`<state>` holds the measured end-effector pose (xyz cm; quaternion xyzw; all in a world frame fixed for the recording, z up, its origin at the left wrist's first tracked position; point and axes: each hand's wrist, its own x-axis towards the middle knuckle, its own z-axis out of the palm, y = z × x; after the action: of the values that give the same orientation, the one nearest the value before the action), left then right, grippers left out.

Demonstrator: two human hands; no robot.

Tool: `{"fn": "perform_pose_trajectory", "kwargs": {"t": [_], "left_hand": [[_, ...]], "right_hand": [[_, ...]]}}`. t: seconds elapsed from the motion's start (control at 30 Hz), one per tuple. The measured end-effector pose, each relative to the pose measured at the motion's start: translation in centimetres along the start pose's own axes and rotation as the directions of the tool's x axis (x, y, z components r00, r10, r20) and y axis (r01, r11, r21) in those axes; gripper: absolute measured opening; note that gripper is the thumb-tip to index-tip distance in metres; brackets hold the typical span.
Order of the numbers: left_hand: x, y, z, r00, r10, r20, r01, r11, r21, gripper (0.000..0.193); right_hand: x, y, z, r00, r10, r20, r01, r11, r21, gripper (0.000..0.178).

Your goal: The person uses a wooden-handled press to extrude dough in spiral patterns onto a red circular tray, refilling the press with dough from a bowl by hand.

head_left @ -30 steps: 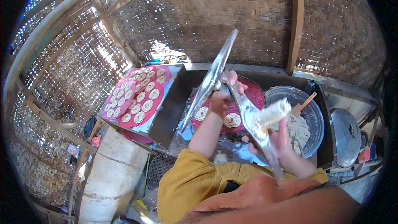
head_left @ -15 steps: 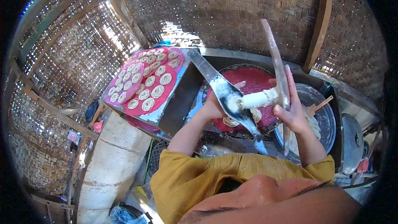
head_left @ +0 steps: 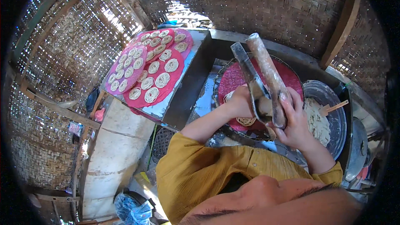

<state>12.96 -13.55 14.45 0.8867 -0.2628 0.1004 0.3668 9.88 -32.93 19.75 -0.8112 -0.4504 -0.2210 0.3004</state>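
OK, biggest first, everything relative to the round tray. Woven wall [head_left: 258, 8] runs beyond the tray's far side, specks of daylight showing through it. Surface [head_left: 202, 36] sits left of the tray, carrying overlapping pink sheets [head_left: 175, 77] dotted with pale coiled nests [head_left: 162, 80]. Grey basin [head_left: 339, 131] is just right of the tray. Round tray [head_left: 231, 77] itself is red-pink, in front of the person. Two-bar tool [head_left: 271, 79] is held over the tray's right part: two worn, flour-dusted bars side by side, upper ends pointing toward the tray's far edge, a short thick body partly visible between them lower down. Left hand [head_left: 241, 102] is curled at the left bar, closed on the tool, fingertips hidden behind it. Right hand [head_left: 295, 121] is wrapped round the lower part of the right bar, fingers bent over it. Can't tell whether the tool touches the tray. Right of the tray, pale dough [head_left: 317, 123] lies in the basin, wooden-handled paddle [head_left: 336, 106] stuck in it. Smallest: tray nests [head_left: 246, 121], two partly visible, one half covered by the left hand, one near the tray's near edge.
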Motion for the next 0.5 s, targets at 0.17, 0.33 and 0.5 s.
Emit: {"fn": "perform_pose_trajectory", "kwargs": {"t": [0.17, 0.33, 0.5], "left_hand": [[1.0, -3.1, 1.3, 0.993, -0.075, -0.091, 0.043, 0.951, -0.307, 0.068], [2.1, -4.0, 0.4, 0.992, -0.072, -0.102, 0.026, 0.92, -0.392, 0.069], [6.2, -2.3, -6.7, 0.973, 0.215, -0.088, 0.003, -0.391, -0.92, 0.094]], "right_hand": [[1.5, 1.9, 0.5, 0.97, 0.183, 0.161, -0.21, 0.963, 0.17, 0.091], [-1.3, 6.4, 0.2, 0.556, 0.251, 0.793, -0.831, 0.18, 0.526, 0.098], [-3.5, 5.0, 0.3, 0.641, 0.021, 0.768, -0.714, -0.353, 0.605, 0.101]]}}
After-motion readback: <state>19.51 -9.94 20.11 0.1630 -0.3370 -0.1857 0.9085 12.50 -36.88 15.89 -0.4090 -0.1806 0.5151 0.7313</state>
